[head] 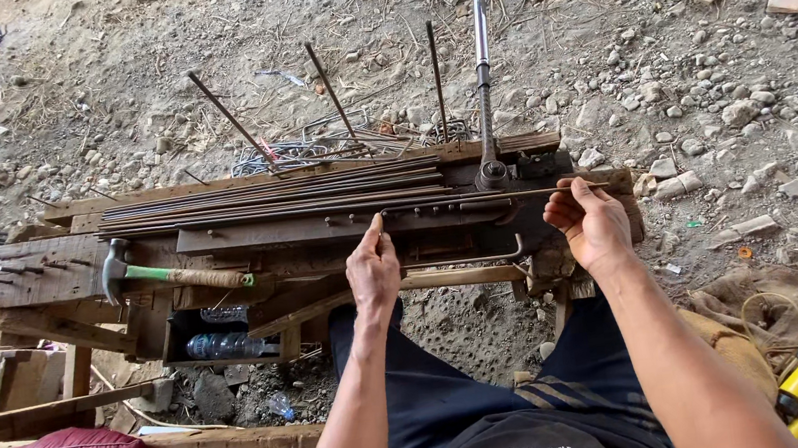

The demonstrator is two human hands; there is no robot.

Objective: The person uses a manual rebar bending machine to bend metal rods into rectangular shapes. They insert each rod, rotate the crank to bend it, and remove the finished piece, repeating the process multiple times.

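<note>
Across the rough wooden workbench (pixel 14 273), a thin straight steel rod (pixel 476 199) lies against the bending jig's pegs, left hand (pixel 373 272) pinching it mid-length, right hand (pixel 591 224) curled around its end, holding it level

Thin steel rod (pixel 476 199) on the bench (pixel 14 273).
It lies level and straight along the jig, dark and rusty, pinched at its right end and mid-length.
</note>
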